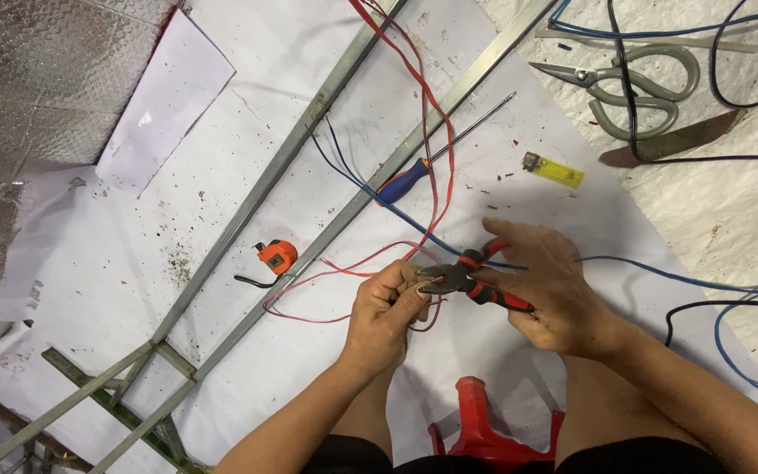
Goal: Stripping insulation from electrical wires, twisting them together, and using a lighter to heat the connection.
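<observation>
The right hand [546, 285] is wrapped around the red-and-black handles of the pliers [471, 279], squeezing them. The left hand [388, 312] pinches a red wire [370, 263] at the pliers' nose. Beyond the pliers lie a blue screwdriver [405, 180] and a yellow lighter [554, 169]. Left of the pliers, past the metal rails [265, 184], sits an orange tape measure [276, 255] on open white sheet [116, 290].

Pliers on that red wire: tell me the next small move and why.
Probably squeeze the handles. The right hand holds the red-handled pliers with their nose at the thin red wire that the left hand pinches. The jaws seem to meet the wire already, though the fingers hide the exact grip.
</observation>
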